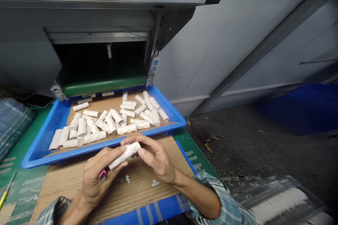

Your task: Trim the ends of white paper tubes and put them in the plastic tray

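While hands [98, 169] [157, 157] hold it, a tube [125, 156] bridges them.

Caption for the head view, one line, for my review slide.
Left hand holds a white tube, right hand at its end, over cardboard near a blue tray of similar tubes.

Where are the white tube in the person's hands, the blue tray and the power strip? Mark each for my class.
White tube [125, 156]: head view, middle of its side.
Blue tray [79, 152]: head view, near rim.
Power strip [154, 64]: head view, front face.
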